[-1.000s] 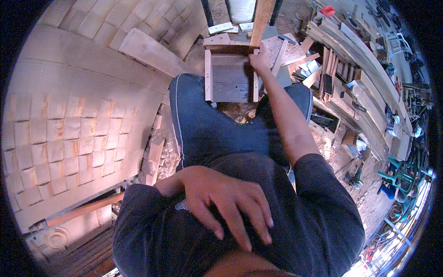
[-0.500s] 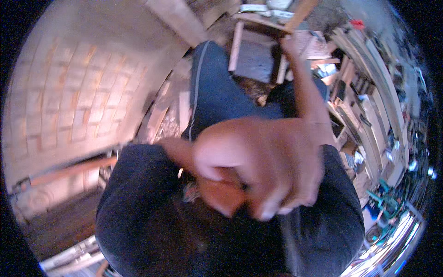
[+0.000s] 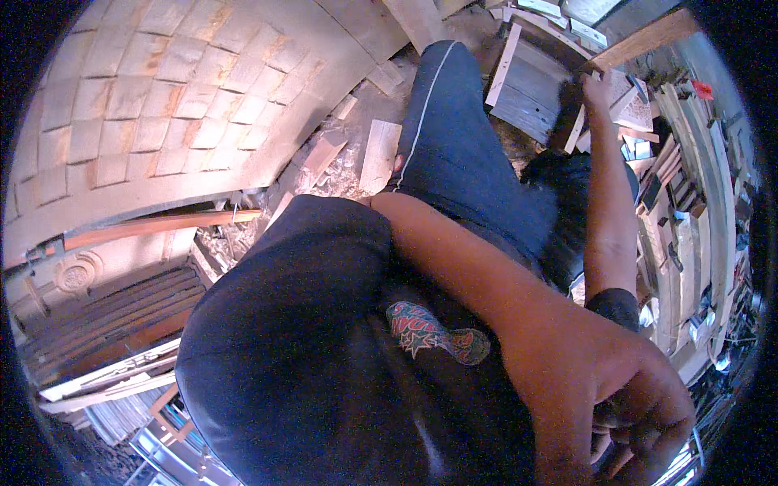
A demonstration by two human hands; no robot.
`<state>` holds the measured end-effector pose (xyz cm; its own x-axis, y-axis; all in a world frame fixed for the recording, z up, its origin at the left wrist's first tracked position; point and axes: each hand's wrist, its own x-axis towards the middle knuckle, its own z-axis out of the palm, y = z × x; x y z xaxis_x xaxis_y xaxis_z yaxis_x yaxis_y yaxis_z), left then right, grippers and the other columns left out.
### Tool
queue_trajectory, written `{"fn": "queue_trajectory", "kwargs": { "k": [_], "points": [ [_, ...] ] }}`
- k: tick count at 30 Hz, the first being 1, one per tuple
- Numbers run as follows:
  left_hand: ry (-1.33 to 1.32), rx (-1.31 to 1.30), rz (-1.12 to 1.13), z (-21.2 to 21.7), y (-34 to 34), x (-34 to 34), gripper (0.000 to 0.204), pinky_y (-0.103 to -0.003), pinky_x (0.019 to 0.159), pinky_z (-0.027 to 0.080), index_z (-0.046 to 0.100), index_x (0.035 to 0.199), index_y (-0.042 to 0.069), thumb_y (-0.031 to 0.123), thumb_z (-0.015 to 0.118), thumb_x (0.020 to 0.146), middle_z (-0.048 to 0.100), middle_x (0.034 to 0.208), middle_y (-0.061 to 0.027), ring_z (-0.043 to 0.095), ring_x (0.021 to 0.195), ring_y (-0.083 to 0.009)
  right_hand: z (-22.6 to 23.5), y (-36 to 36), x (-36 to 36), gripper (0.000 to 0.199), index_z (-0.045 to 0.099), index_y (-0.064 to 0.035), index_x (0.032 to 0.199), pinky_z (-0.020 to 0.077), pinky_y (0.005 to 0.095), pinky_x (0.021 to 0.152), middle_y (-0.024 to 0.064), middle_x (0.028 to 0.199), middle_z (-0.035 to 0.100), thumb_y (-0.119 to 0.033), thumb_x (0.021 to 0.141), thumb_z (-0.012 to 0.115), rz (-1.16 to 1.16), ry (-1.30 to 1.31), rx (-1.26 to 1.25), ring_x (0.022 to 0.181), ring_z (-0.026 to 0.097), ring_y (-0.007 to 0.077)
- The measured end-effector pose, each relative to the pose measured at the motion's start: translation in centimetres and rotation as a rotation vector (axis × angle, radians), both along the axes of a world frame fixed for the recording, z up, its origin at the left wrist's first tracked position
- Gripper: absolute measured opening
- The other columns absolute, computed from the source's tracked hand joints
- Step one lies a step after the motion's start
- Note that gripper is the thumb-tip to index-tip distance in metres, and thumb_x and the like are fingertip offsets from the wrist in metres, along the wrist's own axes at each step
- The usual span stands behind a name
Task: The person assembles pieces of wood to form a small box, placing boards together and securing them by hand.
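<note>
My left hand [image 3: 620, 397] lies across my chest at the lower right, near the dark sleeve [image 3: 613, 306] of my right arm. Its fingers are curled in, and what they hold, if anything, is hidden. Stretched far forward, my right hand [image 3: 597, 91] is closed at the near end of a wooden bar [image 3: 648, 40]. Just left of that hand is a framed grey wooden panel [image 3: 531, 89], with pale strips along its edges.
A large carved wooden panel with a block pattern [image 3: 162, 105] stands at the left. Wood offcuts [image 3: 379, 154] and shavings lie by my striped trouser leg [image 3: 454, 121]. Long boards [image 3: 689, 202] are stacked at the right. Dark planks [image 3: 121, 308] lie at the lower left.
My left hand has swung from the middle of my chest to the lower right. The view has shifted, so the panel and right hand appear farther right. The right hand stays at the wooden bar.
</note>
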<state>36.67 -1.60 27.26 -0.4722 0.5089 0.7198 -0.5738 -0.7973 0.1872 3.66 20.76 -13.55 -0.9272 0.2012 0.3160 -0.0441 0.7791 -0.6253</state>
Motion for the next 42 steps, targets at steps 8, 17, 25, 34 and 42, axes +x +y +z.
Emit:
{"fn": "queue_trajectory", "kwargs": {
  "k": [8,17,25,34,42],
  "points": [
    [-0.011,-0.011,-0.103,-0.3,1.1,0.2,0.044,-0.032,0.077,0.049,0.06,0.106,0.002,0.028,0.082,0.078,0.064,0.099,-0.0092,0.062,0.09,-0.0202,0.2,-0.9,0.7,0.051,0.056,-0.0033,0.12,0.0464,0.0371,0.09,0.0146,0.108,0.062,-0.012,0.071,0.068,0.082,-0.07,-0.293,0.101,0.058,0.0271],
    [0.035,0.03,-0.202,-1.0,2.1,0.0,0.048,-0.032,0.079,0.049,0.059,0.111,0.002,0.028,0.082,0.078,0.065,0.1,-0.0093,0.062,0.092,-0.0202,2.8,-2.6,2.5,0.043,0.058,-0.0051,0.118,0.0501,0.0373,0.077,0.0143,0.094,0.065,-0.011,0.076,0.065,-0.035,-0.113,-0.291,0.086,0.062,0.0255],
    [0.127,0.029,-0.21,-0.6,0.7,-0.9,0.051,-0.033,0.08,0.049,0.058,0.116,0.003,0.028,0.082,0.078,0.065,0.101,-0.0094,0.063,0.093,-0.0202,4.6,-4.6,3.3,0.047,0.053,-0.0023,0.122,0.0504,0.0381,0.06,0.0118,0.088,0.062,-0.01,0.076,0.058,-0.158,-0.25,-0.346,0.075,0.06,0.0219],
    [0.428,-0.566,-0.046,-6.8,-3.2,-5.4,0.048,-0.031,0.087,0.049,0.059,0.116,0.002,0.018,0.082,0.078,0.066,0.105,-0.0079,0.062,0.097,-0.0168,6.1,-3.8,3.7,0.051,0.057,-0.0084,0.12,0.0495,0.0466,0.089,0.0243,0.106,0.067,-0.017,0.07,0.067,-0.12,-0.199,-0.124,0.103,0.063,0.0425],
    [-0.078,-1.63,1.287,-25.4,-8.4,-19.4,0.042,-0.036,0.084,0.051,0.059,0.115,0.0,0.022,0.073,0.081,0.065,0.107,-0.0145,0.063,0.098,-0.0216,8.2,-5.0,5.0,0.056,0.052,-0.0058,0.125,0.0484,0.0449,0.089,0.0257,0.106,0.066,-0.014,0.071,0.065,-0.081,-0.222,-0.249,0.104,0.062,0.0424]
  ]
}}
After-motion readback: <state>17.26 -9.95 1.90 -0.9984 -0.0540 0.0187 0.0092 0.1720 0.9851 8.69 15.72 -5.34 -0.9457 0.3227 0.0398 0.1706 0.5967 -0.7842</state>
